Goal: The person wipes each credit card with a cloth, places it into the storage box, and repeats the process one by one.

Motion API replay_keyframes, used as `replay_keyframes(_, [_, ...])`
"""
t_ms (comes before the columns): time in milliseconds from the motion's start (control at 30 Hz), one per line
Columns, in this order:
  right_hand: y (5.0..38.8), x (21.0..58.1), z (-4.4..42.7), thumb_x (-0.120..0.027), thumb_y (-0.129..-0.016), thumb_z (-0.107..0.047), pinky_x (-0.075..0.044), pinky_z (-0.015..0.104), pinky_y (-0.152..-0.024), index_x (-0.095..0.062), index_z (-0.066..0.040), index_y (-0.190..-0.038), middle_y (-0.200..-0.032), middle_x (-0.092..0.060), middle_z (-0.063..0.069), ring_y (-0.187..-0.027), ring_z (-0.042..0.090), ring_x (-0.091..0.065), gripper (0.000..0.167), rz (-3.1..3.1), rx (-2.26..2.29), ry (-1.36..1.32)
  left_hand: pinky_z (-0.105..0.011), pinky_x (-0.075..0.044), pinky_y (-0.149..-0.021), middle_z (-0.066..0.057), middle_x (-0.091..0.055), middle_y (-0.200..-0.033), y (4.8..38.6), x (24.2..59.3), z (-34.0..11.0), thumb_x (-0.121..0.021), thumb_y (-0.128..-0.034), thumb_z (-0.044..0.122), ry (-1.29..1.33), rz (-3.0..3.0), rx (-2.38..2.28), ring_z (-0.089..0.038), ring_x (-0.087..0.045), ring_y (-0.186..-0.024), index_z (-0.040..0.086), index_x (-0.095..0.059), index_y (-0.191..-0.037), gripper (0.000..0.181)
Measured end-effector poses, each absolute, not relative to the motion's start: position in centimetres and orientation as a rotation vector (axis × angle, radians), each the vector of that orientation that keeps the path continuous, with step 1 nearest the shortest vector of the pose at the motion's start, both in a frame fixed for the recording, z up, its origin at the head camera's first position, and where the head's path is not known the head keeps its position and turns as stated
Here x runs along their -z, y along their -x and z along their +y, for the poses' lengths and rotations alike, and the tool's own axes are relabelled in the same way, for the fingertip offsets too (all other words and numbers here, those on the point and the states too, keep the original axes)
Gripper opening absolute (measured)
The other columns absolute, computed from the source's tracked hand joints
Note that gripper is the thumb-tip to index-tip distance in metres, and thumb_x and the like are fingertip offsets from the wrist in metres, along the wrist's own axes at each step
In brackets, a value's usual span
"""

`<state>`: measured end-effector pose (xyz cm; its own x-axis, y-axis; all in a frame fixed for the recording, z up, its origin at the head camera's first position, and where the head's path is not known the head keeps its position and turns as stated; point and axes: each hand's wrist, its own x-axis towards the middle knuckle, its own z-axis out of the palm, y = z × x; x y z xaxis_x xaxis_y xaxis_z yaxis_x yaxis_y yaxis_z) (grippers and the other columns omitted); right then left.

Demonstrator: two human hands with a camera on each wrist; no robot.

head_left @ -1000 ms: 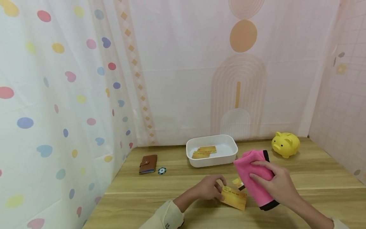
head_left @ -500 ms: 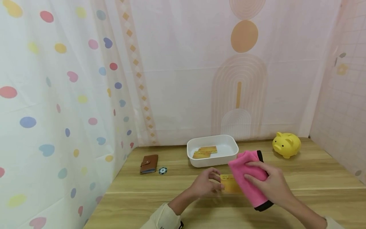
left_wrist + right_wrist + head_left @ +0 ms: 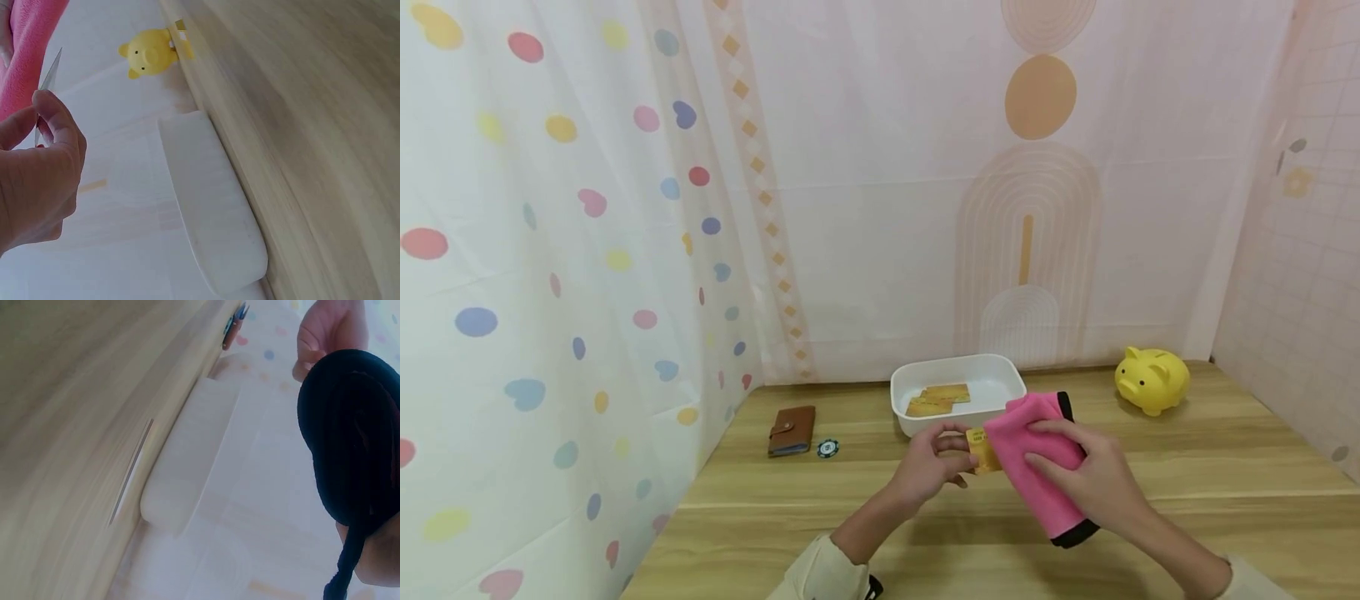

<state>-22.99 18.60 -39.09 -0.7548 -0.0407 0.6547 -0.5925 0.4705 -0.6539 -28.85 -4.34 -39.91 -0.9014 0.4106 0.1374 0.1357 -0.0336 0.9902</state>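
Note:
My left hand (image 3: 928, 465) pinches a gold bank card (image 3: 982, 451) by its left end, held above the table. In the left wrist view the card (image 3: 51, 74) shows nearly edge-on between thumb and fingers. My right hand (image 3: 1093, 479) grips a folded pink cloth (image 3: 1037, 471) with black edging; its rolled black end (image 3: 340, 437) fills the right of the right wrist view. The cloth covers the card's right part in the head view; whether they touch I cannot tell. Another card (image 3: 184, 40) lies on the table, hidden behind the cloth in the head view.
A white tray (image 3: 958, 423) behind the hands contains gold cards (image 3: 930, 407). At the left lie a brown wallet (image 3: 792, 430) and a poker chip (image 3: 827, 448). A yellow piggy bank (image 3: 1152, 381) stands at the back right of the wooden table (image 3: 760, 517). Curtains hang behind.
My left hand has raised the card from near the tabletop and moved away from me, slightly left. My right hand has brought the cloth left, over the card's right part as seen from the head.

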Motion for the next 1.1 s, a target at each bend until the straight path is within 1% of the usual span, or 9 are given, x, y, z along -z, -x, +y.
replay_keyframes(300, [23.6, 39.1, 17.7, -0.084, -0.078, -0.006, -0.050, 0.025, -0.048, -0.073, -0.011, -0.103, -0.099, -0.072, 0.011, -0.062, 0.004, -0.059, 0.028, -2.108, -1.246, -0.579, -0.024, -0.053, -0.058, -0.012, -0.070, -0.101, 28.6, 39.4, -4.5, -0.068, -0.0896, -0.003, -0.620, 2.021, -2.070, -0.016, -0.069, -0.077, -0.003, -0.057, -0.123, 0.035])
replay_keyframes(500, [23.8, 39.1, 17.0, -0.084, -0.078, -0.006, -0.051, 0.024, -0.050, -0.073, -0.011, -0.103, -0.099, -0.073, 0.010, -0.065, 0.005, -0.061, 0.028, -2.085, -1.251, -0.603, -0.024, -0.054, -0.061, -0.017, -0.071, -0.107, 28.7, 39.4, -4.7, -0.066, -0.0911, -0.003, -0.702, 1.998, -2.060, -0.015, -0.071, -0.080, -0.003, -0.057, -0.126, 0.036])
replay_keyframes(667, [23.7, 39.0, 16.6, -0.083, -0.080, -0.007, -0.053, 0.027, -0.053, -0.073, -0.013, -0.106, -0.101, -0.072, 0.009, -0.068, 0.007, -0.062, 0.029, -2.086, -1.264, -0.618, -0.024, -0.054, -0.062, -0.017, -0.070, -0.106, 28.5, 39.4, -4.6, -0.066, -0.0875, -0.005, -0.743, 2.003, -2.063, -0.018, -0.071, -0.084, -0.004, -0.056, -0.129, 0.043])
replay_keyframes(767, [23.8, 39.2, 16.5, -0.083, -0.079, -0.006, -0.054, 0.027, -0.053, -0.073, -0.013, -0.106, -0.100, -0.071, 0.008, -0.069, 0.007, -0.062, 0.030, -2.074, -1.220, -0.628, -0.023, -0.053, -0.062, -0.016, -0.070, -0.105, 28.3, 39.3, -4.5, -0.068, -0.0858, -0.006, -0.752, 2.038, -2.067, -0.018, -0.071, -0.082, -0.005, -0.056, -0.128, 0.044])
replay_keyframes(900, [24.0, 39.4, 16.5, -0.084, -0.077, -0.003, -0.054, 0.026, -0.054, -0.073, -0.014, -0.105, -0.099, -0.071, 0.007, -0.069, 0.007, -0.062, 0.032, -2.058, -1.165, -0.636, -0.022, -0.053, -0.061, -0.017, -0.070, -0.103, 28.0, 39.0, -4.4, -0.066, -0.0855, -0.008, -0.756, 2.069, -2.074, -0.018, -0.071, -0.081, -0.005, -0.057, -0.125, 0.040])
replay_keyframes(1100, [24.3, 39.9, 17.0, -0.086, -0.073, 0.000, -0.051, 0.020, -0.054, -0.073, -0.014, -0.102, -0.096, -0.071, 0.005, -0.068, 0.006, -0.061, 0.034, -2.037, -1.110, -0.626, -0.023, -0.054, -0.062, -0.016, -0.070, -0.100, 27.9, 39.4, -4.7, -0.064, -0.0851, -0.009, -0.763, 2.101, -2.071, -0.014, -0.068, -0.077, -0.005, -0.058, -0.121, 0.036])
